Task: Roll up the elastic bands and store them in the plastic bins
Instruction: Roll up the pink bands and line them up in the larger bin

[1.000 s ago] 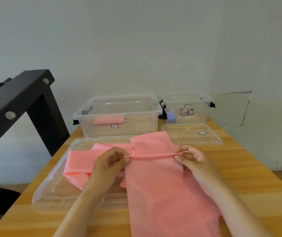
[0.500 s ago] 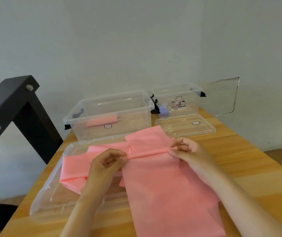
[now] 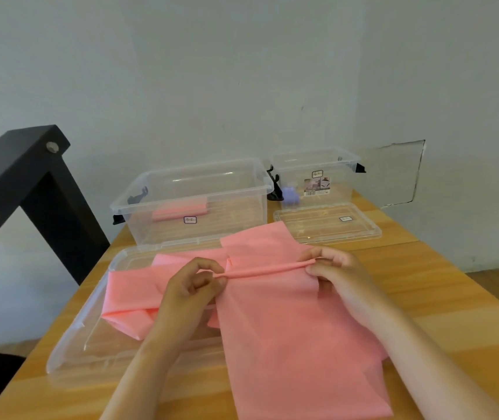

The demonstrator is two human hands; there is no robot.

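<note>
Pink band (image 3: pixel 296 328) lies spread flat on the wooden table (image 3: pixel 439 298), running from the near edge away toward the bins. Across its width, near the far end, a thin rolled fold (image 3: pixel 269 269) stands up from the sheet. Both hands pinch it. The left hand (image 3: pixel 193 283) has its curled fingers and thumb closed on the fold's left end, and the right hand (image 3: pixel 336 271) grips the right end between thumb and fingertips. More pink material (image 3: pixel 133 295) lies loosely folded to the left, on the big lid (image 3: pixel 90 338), partly under the left wrist; whether it is a separate piece cannot be told. Beyond the lid stands the big bin (image 3: pixel 193 189), clear and open, with a rolled band (image 3: pixel 180 212) resting on its floor. Right of it, just beside, stands the small bin (image 3: pixel 317 159), also open, with a purple thing (image 3: pixel 290 194) inside at its left. The small lid (image 3: pixel 327 225) lies flat in front of that bin. At far left a black frame (image 3: pixel 30 183) slants up beside the table, against a pale wall (image 3: pixel 242 71).
</note>
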